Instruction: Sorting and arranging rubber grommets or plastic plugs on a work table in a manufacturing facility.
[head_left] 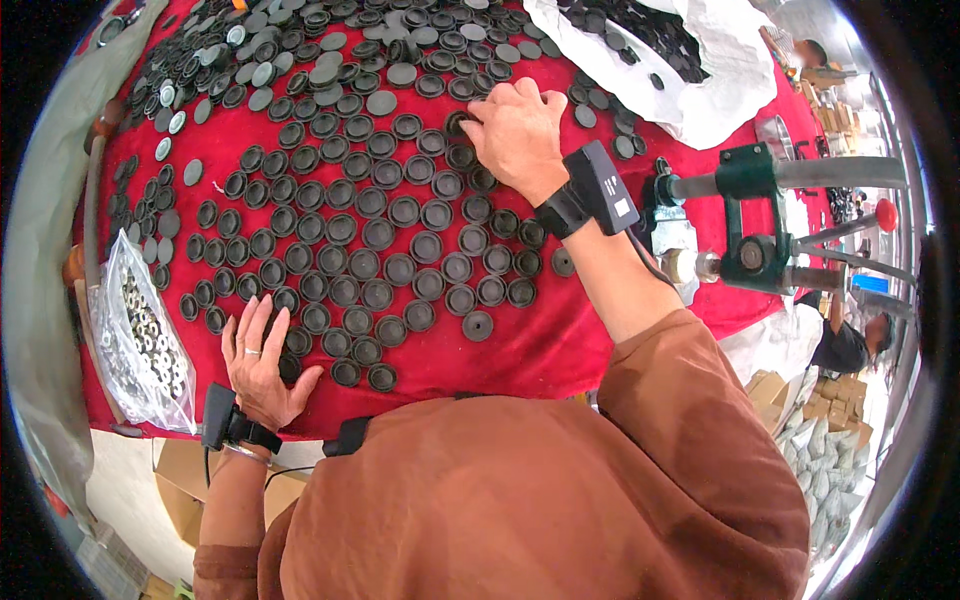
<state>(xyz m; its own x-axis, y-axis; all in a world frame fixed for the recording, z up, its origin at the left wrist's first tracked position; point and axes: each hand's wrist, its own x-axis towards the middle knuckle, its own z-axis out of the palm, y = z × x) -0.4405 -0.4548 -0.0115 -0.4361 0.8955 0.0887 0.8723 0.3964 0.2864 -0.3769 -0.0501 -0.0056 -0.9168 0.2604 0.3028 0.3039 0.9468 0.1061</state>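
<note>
Many round black caps (378, 234) lie in loose rows on the red cloth (470, 375), most of them showing a raised rim and a hollow middle. At the near left edge of these rows my left hand (262, 368) rests flat, fingers apart, beside a few caps. Farther off and to the right, my right hand (520, 135) is bent down over the caps, with thumb and forefinger closed around the edge of one black cap (457, 123). Its other fingertips are partly hidden. Each wrist wears a strapped black device.
A heap of caps (330, 62) covers the far side. A clear bag of small ringed parts (145, 335) lies at the left edge. At the right stands a green hand press (752, 240) with a red-knobbed lever. A white sack (735, 80) holding black pieces lies behind it.
</note>
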